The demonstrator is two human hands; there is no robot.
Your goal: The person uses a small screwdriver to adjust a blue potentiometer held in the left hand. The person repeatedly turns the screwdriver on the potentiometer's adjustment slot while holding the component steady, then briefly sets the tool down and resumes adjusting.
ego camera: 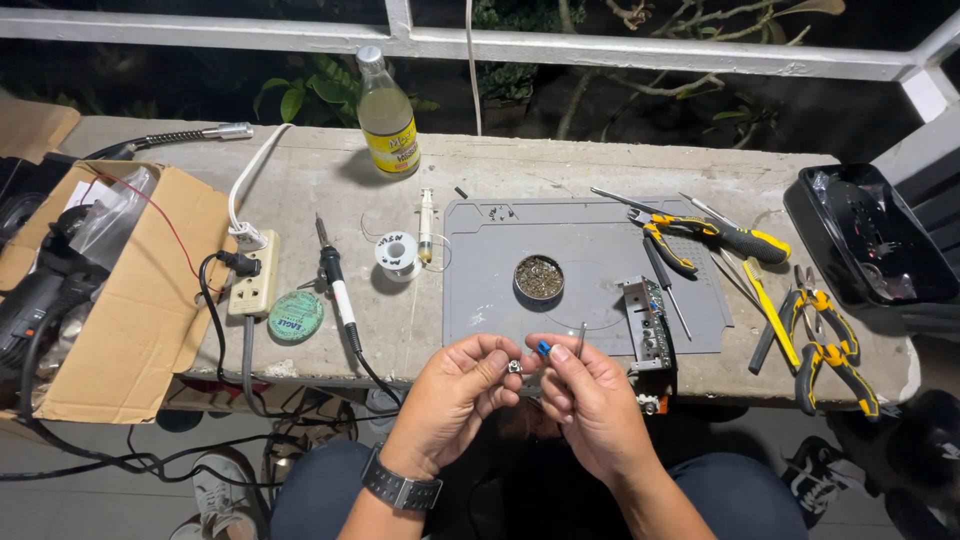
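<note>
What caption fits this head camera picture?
Two hands hold a tiny part beside a grey mat.

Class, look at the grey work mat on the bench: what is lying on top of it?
On the grey mat sit a round tin of brassy wool, a circuit board, a thin screwdriver and yellow-handled pliers. The hands hide its front edge.

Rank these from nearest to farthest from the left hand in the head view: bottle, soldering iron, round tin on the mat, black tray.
From the left hand:
1. Round tin, just above it on the grey mat.
2. Soldering iron, to the left on the bench.
3. Bottle, far back, left of centre.
4. Black tray, far right edge.
</note>
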